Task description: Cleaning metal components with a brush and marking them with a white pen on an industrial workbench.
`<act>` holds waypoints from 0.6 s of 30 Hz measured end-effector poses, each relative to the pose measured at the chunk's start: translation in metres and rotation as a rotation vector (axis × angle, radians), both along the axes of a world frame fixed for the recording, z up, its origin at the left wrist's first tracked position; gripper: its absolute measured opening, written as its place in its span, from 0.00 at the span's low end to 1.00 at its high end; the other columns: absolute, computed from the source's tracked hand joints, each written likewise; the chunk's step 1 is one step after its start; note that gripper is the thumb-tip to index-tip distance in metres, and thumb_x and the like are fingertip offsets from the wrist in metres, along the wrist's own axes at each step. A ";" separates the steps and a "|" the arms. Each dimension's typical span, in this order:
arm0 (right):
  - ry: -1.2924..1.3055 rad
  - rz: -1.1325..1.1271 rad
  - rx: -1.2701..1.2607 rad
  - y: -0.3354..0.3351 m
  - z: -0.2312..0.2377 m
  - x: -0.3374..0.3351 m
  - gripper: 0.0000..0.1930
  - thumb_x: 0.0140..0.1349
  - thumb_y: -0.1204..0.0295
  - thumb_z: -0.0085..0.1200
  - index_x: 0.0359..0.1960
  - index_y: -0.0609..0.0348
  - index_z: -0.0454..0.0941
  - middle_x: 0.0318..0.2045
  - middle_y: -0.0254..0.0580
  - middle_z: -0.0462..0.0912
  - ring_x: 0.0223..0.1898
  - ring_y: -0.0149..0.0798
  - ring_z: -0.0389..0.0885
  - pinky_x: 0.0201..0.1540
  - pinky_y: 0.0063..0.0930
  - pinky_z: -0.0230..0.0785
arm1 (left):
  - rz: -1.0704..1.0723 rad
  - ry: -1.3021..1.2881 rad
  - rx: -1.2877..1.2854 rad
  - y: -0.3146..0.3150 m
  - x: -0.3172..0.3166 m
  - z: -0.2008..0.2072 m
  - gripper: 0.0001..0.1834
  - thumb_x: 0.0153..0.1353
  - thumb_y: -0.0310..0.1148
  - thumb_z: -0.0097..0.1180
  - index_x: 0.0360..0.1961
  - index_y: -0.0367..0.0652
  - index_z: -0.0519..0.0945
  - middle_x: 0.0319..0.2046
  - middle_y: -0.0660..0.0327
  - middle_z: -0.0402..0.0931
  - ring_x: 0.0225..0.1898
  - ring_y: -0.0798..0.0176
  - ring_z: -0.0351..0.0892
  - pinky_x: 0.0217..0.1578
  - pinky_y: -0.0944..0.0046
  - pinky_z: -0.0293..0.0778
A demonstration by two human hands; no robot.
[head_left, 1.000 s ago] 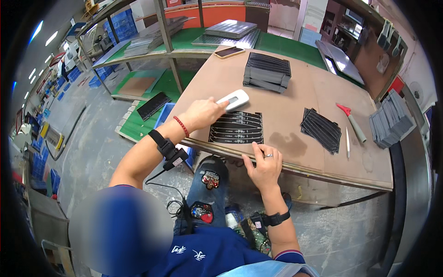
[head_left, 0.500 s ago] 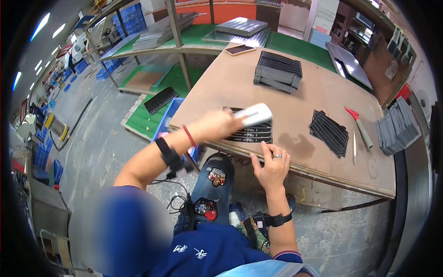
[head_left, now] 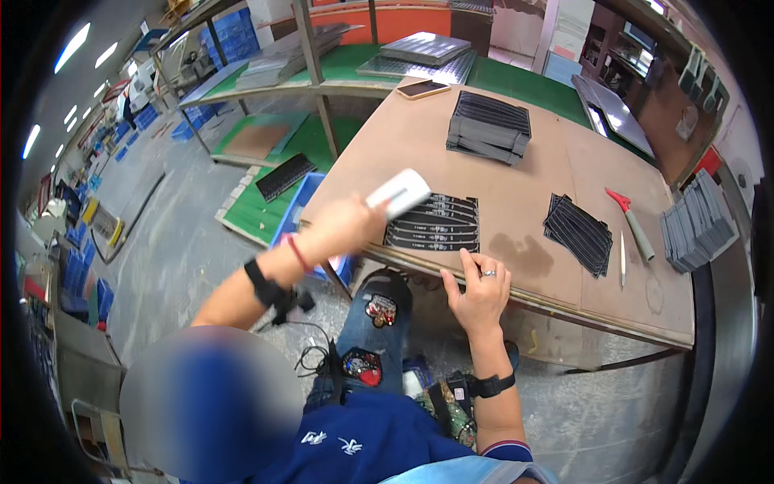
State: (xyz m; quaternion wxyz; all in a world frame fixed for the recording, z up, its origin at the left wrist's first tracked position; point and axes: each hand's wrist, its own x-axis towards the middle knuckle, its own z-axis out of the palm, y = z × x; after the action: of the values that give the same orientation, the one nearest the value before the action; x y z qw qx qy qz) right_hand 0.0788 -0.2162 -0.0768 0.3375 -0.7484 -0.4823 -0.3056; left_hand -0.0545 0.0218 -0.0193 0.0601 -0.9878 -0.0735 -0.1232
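Gripping a white flat block (head_left: 397, 194) in the closed left hand (head_left: 343, 227), holding it just above the near-left edge of the brown table (head_left: 516, 194), right hand (head_left: 477, 289) resting open, fingers spread, touching the black printed sheet (head_left: 435, 223) at the table's front edge, black sheet stacks (head_left: 489, 127) lying farther back.

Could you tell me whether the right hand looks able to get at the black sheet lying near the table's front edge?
Probably yes: the right hand rests on the table edge beside the black sheet, with nothing between them.

Bright overhead strip lights; fisheye bends edges, dark vignette; left hand (head_left: 343, 227) motion-blurred.
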 end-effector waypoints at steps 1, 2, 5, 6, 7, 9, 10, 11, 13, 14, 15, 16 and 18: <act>0.010 -0.001 -0.007 0.004 -0.002 -0.001 0.20 0.49 0.61 0.63 0.42 0.58 0.80 0.36 0.37 0.77 0.39 0.41 0.73 0.42 0.36 0.63 | -0.167 -0.006 0.034 -0.025 -0.009 -0.010 0.20 0.62 0.38 0.49 0.54 0.43 0.73 0.19 0.49 0.73 0.17 0.49 0.76 0.18 0.53 0.74; 0.025 -0.012 -0.032 -0.001 -0.006 -0.002 0.20 0.49 0.61 0.63 0.42 0.58 0.80 0.36 0.37 0.77 0.39 0.41 0.73 0.42 0.36 0.63 | -0.204 0.071 -0.099 -0.068 -0.015 0.010 0.22 0.61 0.37 0.51 0.57 0.44 0.72 0.23 0.51 0.72 0.19 0.53 0.75 0.20 0.55 0.73; 0.038 -0.029 0.000 -0.006 -0.001 -0.002 0.20 0.48 0.63 0.65 0.43 0.58 0.80 0.36 0.38 0.76 0.38 0.41 0.72 0.42 0.36 0.62 | -0.072 0.014 -0.180 -0.053 -0.006 0.009 0.24 0.61 0.37 0.52 0.59 0.46 0.70 0.25 0.51 0.73 0.21 0.53 0.76 0.21 0.53 0.74; 0.006 -0.014 -0.001 -0.004 0.003 -0.008 0.21 0.48 0.63 0.65 0.44 0.58 0.80 0.36 0.38 0.76 0.38 0.41 0.72 0.42 0.36 0.62 | 0.001 -0.040 -0.058 -0.025 -0.010 0.003 0.22 0.62 0.37 0.50 0.57 0.44 0.71 0.23 0.51 0.73 0.21 0.52 0.76 0.20 0.53 0.74; 0.010 -0.009 0.000 -0.004 0.003 -0.007 0.21 0.48 0.63 0.65 0.44 0.58 0.80 0.36 0.38 0.76 0.38 0.41 0.72 0.42 0.36 0.62 | 0.179 0.008 0.012 -0.002 -0.008 0.002 0.20 0.62 0.37 0.48 0.54 0.42 0.73 0.22 0.53 0.73 0.21 0.53 0.76 0.20 0.54 0.74; 0.024 0.009 -0.026 -0.001 0.000 -0.002 0.20 0.50 0.60 0.63 0.42 0.58 0.80 0.36 0.36 0.77 0.39 0.41 0.72 0.42 0.36 0.63 | 0.243 -0.020 -0.020 0.008 -0.007 0.011 0.18 0.61 0.37 0.48 0.51 0.41 0.74 0.21 0.55 0.73 0.20 0.56 0.74 0.19 0.56 0.74; 0.025 0.003 -0.019 0.004 -0.001 0.001 0.20 0.50 0.60 0.63 0.42 0.58 0.80 0.36 0.36 0.77 0.39 0.41 0.72 0.42 0.36 0.63 | 0.089 0.015 0.031 0.004 -0.006 0.004 0.19 0.61 0.37 0.49 0.53 0.44 0.73 0.22 0.51 0.74 0.19 0.52 0.75 0.19 0.53 0.74; 0.016 -0.010 -0.013 0.006 -0.002 0.000 0.20 0.50 0.60 0.63 0.42 0.58 0.80 0.36 0.36 0.77 0.39 0.41 0.72 0.42 0.36 0.63 | -0.060 0.056 0.077 -0.012 -0.012 -0.009 0.20 0.62 0.38 0.49 0.54 0.47 0.73 0.24 0.48 0.74 0.19 0.48 0.76 0.20 0.50 0.75; 0.015 -0.017 -0.025 0.000 -0.004 -0.003 0.20 0.51 0.60 0.63 0.43 0.58 0.80 0.36 0.36 0.77 0.39 0.41 0.72 0.42 0.36 0.63 | -0.200 -0.114 -0.145 -0.068 -0.021 0.001 0.22 0.59 0.37 0.51 0.56 0.48 0.73 0.23 0.52 0.73 0.19 0.51 0.76 0.20 0.52 0.75; 0.015 -0.029 -0.022 -0.001 -0.002 -0.004 0.20 0.51 0.60 0.63 0.42 0.58 0.80 0.36 0.36 0.77 0.39 0.41 0.72 0.42 0.37 0.63 | -0.165 -0.073 -0.102 -0.060 -0.019 0.002 0.22 0.60 0.37 0.50 0.56 0.47 0.72 0.23 0.51 0.73 0.19 0.51 0.76 0.20 0.52 0.75; 0.015 -0.043 -0.020 -0.002 0.000 -0.005 0.20 0.51 0.60 0.63 0.42 0.58 0.80 0.36 0.36 0.77 0.39 0.41 0.72 0.42 0.37 0.63 | -0.131 -0.034 -0.059 -0.041 -0.015 0.002 0.22 0.61 0.37 0.49 0.57 0.47 0.72 0.23 0.51 0.74 0.19 0.52 0.77 0.20 0.53 0.75; 0.007 -0.042 -0.016 -0.004 0.003 -0.004 0.20 0.50 0.59 0.63 0.42 0.58 0.80 0.36 0.36 0.77 0.39 0.41 0.72 0.41 0.36 0.63 | -0.052 0.004 0.014 -0.012 -0.007 -0.006 0.21 0.62 0.36 0.47 0.57 0.45 0.71 0.23 0.50 0.75 0.19 0.52 0.77 0.20 0.53 0.75; 0.013 -0.016 -0.020 -0.003 -0.001 -0.002 0.20 0.50 0.59 0.63 0.42 0.57 0.80 0.36 0.36 0.77 0.39 0.41 0.72 0.41 0.36 0.63 | 0.210 -0.072 -0.005 0.008 -0.004 0.010 0.16 0.62 0.35 0.45 0.48 0.42 0.74 0.22 0.51 0.76 0.18 0.52 0.76 0.19 0.55 0.75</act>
State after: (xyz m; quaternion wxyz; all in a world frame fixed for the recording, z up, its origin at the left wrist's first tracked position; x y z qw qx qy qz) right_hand 0.0765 -0.2194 -0.0781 0.3307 -0.7574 -0.4772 -0.2987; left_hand -0.0585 0.0294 -0.0090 0.0678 -0.9697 -0.1791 -0.1516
